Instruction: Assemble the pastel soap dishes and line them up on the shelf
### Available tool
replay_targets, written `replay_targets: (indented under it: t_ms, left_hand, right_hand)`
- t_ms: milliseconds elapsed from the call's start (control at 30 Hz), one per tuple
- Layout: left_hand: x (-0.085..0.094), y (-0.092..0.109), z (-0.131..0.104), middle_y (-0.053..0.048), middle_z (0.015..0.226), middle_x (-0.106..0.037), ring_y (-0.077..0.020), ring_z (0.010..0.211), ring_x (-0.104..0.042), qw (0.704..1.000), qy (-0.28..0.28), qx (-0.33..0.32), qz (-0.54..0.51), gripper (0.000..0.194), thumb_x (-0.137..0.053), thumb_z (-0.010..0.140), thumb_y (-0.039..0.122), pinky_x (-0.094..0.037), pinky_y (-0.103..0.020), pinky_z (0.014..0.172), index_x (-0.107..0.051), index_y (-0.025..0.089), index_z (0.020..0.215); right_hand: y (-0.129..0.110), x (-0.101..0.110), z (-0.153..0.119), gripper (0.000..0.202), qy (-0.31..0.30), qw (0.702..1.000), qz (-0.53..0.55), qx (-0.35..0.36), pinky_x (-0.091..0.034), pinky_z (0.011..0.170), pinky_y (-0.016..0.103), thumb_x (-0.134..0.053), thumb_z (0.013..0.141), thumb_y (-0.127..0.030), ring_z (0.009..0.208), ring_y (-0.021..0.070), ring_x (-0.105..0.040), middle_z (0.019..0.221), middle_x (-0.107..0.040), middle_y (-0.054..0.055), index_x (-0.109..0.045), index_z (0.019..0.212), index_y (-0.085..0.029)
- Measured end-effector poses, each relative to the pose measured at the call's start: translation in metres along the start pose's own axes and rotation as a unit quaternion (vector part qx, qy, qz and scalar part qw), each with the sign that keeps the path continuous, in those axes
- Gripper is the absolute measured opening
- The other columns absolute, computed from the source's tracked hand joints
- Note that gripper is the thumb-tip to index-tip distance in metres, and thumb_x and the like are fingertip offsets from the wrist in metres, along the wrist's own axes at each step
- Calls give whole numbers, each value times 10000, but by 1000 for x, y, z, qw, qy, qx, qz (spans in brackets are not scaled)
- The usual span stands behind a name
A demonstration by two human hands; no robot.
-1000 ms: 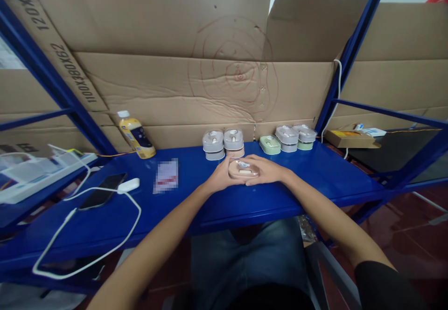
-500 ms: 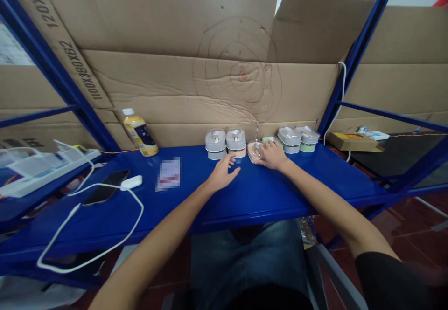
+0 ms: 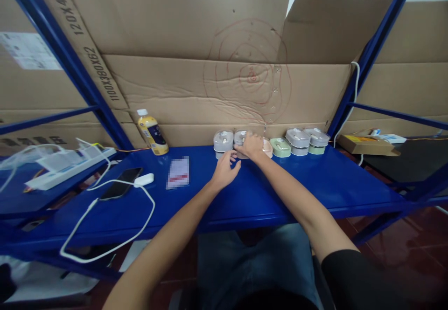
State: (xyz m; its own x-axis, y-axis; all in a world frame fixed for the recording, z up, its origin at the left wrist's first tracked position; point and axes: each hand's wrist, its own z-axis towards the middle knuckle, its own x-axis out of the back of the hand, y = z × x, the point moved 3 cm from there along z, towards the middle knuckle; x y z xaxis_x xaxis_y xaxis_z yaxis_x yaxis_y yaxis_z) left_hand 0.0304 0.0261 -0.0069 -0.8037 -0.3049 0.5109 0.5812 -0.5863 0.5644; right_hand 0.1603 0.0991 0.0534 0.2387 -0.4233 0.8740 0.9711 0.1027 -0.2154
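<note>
My right hand [image 3: 252,145] curls its fingers over a small grey lidded container [image 3: 240,137], the second from the left in the row. Just in front of the row, my left hand [image 3: 224,171] has its thumb and fingers apart and holds nothing visible. Its fingertips come close to the grey container [image 3: 223,140] at the left end. Right of my right hand sit a pink container [image 3: 268,148], partly covered by the hand, and a low green container [image 3: 281,147]. Two clear-lidded containers stand at the right end, one grey [image 3: 298,141] and one green [image 3: 317,141].
The blue shelf [image 3: 266,196] is backed by cardboard [image 3: 175,81]. On its left are a yellow drink bottle [image 3: 153,133], a blurred card [image 3: 178,172], a phone [image 3: 121,184] with a looping white cable [image 3: 154,212], and a power strip [image 3: 66,168]. An open carton [image 3: 367,145] lies far right.
My right hand has moved left, from the pink container to the second grey one, uncovering the green container. My left hand stays near the row. The whole view has shifted slightly.
</note>
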Motion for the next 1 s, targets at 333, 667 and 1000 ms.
replay_targets:
  t_ms: [333, 667, 1000]
  left_hand:
    - [10, -3, 5, -68, 992, -705, -201, 872, -688, 998, 60, 28, -21, 326, -685, 865, 340, -589, -377, 818, -595, 189, 1140]
    - [-8, -9, 0, -187, 1337, -659, -319, 1248, -658, 943, -168, 115, -263, 874, -906, 674, 400, -527, -516, 1067, -487, 197, 1414]
    - [-8, 14, -11, -153, 1411, -644, -368, 1299, -621, 969, -214, -8, -125, 1040, -965, 587, 445, -486, -523, 1105, -461, 199, 1463]
  right_hand:
    - [57, 28, -15, 700, 21, 990, 141, -16, -514, 1008, 510, -686, 802, -582, 1181, 412, -661, 1227, -714, 234, -599, 1330, -130]
    - [122, 30, -70, 633, -252, 842, 424, 219, -498, 1096, 482, -747, 781, -427, 1255, 279, -640, 1388, -663, 66, -613, 1371, -239]
    - [103, 18, -84, 1052, -206, 888, 287, 293, -438, 1164, 551, -924, 606, -573, 1374, 365, -563, 1502, -579, 154, -511, 1506, -218]
